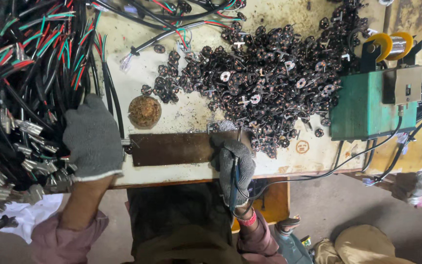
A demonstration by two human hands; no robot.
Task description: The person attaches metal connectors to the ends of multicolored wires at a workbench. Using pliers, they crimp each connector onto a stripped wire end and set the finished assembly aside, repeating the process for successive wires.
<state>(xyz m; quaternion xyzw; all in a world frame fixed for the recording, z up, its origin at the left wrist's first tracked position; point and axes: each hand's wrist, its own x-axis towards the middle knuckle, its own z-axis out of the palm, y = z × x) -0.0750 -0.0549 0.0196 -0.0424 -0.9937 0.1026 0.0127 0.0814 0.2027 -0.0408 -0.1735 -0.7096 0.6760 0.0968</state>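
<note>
Nearest the lower centre of the frame, grey knit-gloved right hand (231, 164), fingers curled tight around a slim blue-handled soldering iron (234, 182), tip angled up toward the dark brown metal work plate (174, 148). Likely light and rigid, cord trailing below; best gripped by the insulated handle, well away from the hot end. At left, grey knit-gloved left hand (93, 138), palm down, fingers pressed together and buried in the bundle of black, red and green wires with silver spade terminals (23, 98); probably floppy, tangle-prone, best taken by the insulation. Farther up, round brown sponge ball (144, 111), heap of small black round components (264, 73), green metal box (367, 105) at right.
</note>
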